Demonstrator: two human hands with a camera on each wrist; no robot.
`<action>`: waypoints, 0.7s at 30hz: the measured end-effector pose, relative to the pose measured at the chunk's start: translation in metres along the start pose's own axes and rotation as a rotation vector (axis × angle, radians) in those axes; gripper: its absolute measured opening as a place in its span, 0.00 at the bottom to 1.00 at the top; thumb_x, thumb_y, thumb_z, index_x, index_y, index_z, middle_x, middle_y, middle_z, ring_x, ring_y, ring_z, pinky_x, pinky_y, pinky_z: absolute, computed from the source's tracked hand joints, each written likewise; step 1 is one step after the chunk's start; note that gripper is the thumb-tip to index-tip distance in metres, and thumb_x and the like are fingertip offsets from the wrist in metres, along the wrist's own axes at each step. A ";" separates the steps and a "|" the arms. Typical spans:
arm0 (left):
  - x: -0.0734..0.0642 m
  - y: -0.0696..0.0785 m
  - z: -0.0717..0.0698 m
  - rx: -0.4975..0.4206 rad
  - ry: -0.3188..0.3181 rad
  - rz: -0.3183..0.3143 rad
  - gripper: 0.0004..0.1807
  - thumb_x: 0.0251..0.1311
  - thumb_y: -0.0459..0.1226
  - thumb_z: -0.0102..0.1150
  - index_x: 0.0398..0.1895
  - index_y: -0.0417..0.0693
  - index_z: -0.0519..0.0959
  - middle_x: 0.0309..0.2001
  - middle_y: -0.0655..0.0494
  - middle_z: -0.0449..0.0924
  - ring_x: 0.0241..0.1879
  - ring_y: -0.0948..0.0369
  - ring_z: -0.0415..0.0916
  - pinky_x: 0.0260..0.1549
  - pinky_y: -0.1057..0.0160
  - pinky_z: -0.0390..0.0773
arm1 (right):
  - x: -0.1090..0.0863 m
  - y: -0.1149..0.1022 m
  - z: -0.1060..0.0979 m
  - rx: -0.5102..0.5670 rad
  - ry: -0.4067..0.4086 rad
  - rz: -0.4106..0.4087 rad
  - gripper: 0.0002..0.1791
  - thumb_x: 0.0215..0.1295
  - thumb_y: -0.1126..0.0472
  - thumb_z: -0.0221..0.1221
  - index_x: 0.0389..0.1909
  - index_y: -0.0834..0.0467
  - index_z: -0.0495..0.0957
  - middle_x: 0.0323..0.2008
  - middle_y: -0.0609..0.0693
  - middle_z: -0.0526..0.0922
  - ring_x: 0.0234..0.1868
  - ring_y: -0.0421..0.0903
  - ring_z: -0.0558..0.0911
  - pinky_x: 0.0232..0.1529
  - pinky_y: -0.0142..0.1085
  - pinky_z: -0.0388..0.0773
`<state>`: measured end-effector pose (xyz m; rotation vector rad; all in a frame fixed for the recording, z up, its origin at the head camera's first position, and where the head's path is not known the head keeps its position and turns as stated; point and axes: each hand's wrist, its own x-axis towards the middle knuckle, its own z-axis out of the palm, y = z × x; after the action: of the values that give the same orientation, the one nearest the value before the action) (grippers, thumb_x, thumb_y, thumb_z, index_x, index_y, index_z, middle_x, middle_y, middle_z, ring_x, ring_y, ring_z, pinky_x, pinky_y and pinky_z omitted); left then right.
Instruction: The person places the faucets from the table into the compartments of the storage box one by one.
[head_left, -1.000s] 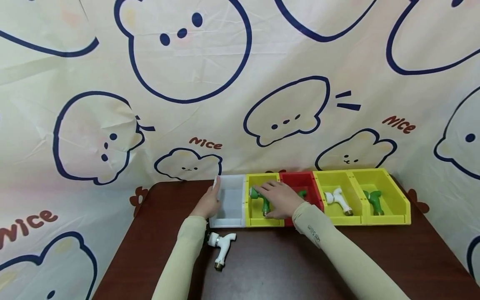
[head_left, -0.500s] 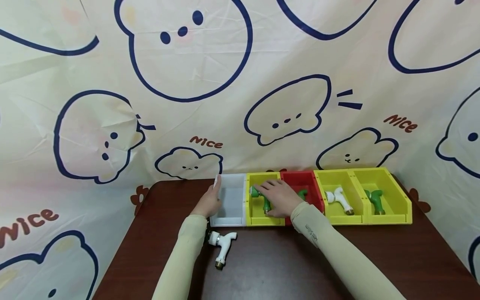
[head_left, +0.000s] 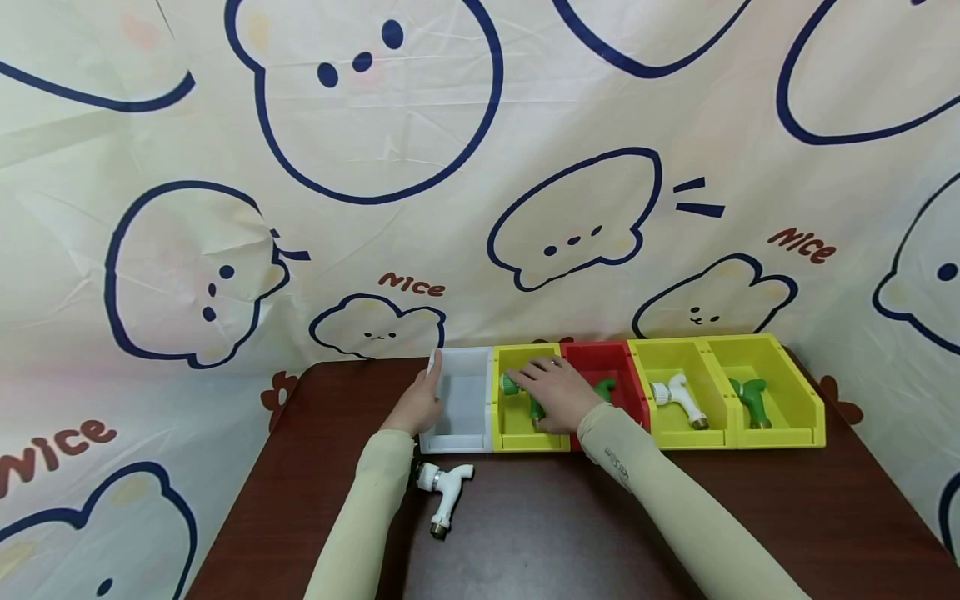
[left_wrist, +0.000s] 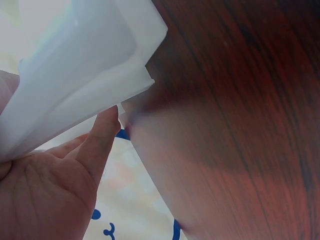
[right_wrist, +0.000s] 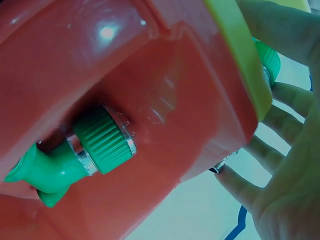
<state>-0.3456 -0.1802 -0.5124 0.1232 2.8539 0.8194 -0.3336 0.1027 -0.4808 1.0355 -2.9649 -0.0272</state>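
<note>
Right hand [head_left: 559, 397]: over the narrow yellow plastic bin [head_left: 531, 442], back uppermost, fingers spread fairly wide and slightly bent; contact is partly hidden, so whether they grip or only touch cannot be told.
Tap under the fingers: one green plastic tap with a ribbed round knob [head_left: 510, 384], inside that bin, knob at about ten o'clock, body running toward five o'clock.
Tap handling: step judged to be handling this tap within its bin; thumb and fingers on opposite sides of the body should serve better than the knob alone, which could turn.
Bin clearance: tight beside the knuckles; a straight vertical path is advised, to avoid catching the walls.
Left hand [head_left: 417, 406]: at nine o'clock, pinching the outer wall of the pale grey-white plastic bin [head_left: 462, 404], thumb on one face, fingers on the other.
Steadying: hold judged useful against sliding; keep it firm, without lifting.
Red plastic bin [head_left: 592, 358]: two o'clock, second green tap [head_left: 604, 387] inside.
Yellow pair: three o'clock; nearer yellow compartment [head_left: 667, 358] contains a white plastic tap [head_left: 678, 400], farther yellow compartment [head_left: 750, 358] a third green tap [head_left: 752, 404].
Table [head_left: 540, 533]: dark red-brown, wood-grained; loose white tap with brass-coloured end [head_left: 447, 496] at eight o'clock.
</note>
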 end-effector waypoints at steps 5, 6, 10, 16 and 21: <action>0.001 -0.001 0.001 0.001 0.007 0.001 0.50 0.70 0.26 0.48 0.86 0.62 0.35 0.80 0.38 0.54 0.57 0.47 0.75 0.49 0.51 0.75 | 0.001 0.001 0.001 -0.008 0.007 -0.020 0.53 0.51 0.47 0.79 0.79 0.47 0.65 0.69 0.48 0.76 0.74 0.54 0.67 0.77 0.56 0.57; 0.001 -0.001 0.001 0.001 0.008 0.002 0.50 0.70 0.26 0.48 0.86 0.62 0.36 0.80 0.38 0.54 0.57 0.47 0.76 0.49 0.51 0.75 | 0.001 0.001 0.001 -0.009 0.009 -0.024 0.53 0.51 0.48 0.79 0.78 0.47 0.65 0.69 0.48 0.76 0.74 0.54 0.67 0.77 0.57 0.56; 0.001 -0.001 0.001 -0.007 0.010 0.008 0.50 0.69 0.26 0.49 0.86 0.61 0.36 0.80 0.38 0.54 0.52 0.48 0.77 0.45 0.52 0.74 | 0.003 0.002 0.003 -0.024 0.007 -0.026 0.52 0.50 0.51 0.79 0.78 0.47 0.66 0.70 0.48 0.75 0.76 0.55 0.66 0.78 0.58 0.55; 0.000 0.000 0.001 -0.005 0.013 0.002 0.50 0.69 0.26 0.49 0.86 0.61 0.36 0.80 0.38 0.55 0.53 0.48 0.76 0.46 0.52 0.74 | 0.006 0.004 0.011 -0.047 -0.030 -0.011 0.51 0.51 0.53 0.78 0.78 0.45 0.66 0.72 0.47 0.73 0.78 0.54 0.63 0.78 0.57 0.55; -0.001 0.002 0.001 -0.020 0.014 -0.014 0.50 0.69 0.26 0.49 0.86 0.62 0.36 0.80 0.39 0.54 0.56 0.47 0.76 0.48 0.51 0.75 | 0.009 0.006 0.017 -0.062 -0.043 -0.003 0.53 0.51 0.54 0.78 0.79 0.44 0.64 0.73 0.46 0.72 0.79 0.53 0.62 0.78 0.56 0.55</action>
<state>-0.3441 -0.1783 -0.5123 0.0955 2.8552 0.8491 -0.3446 0.1014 -0.4976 1.0459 -2.9797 -0.1421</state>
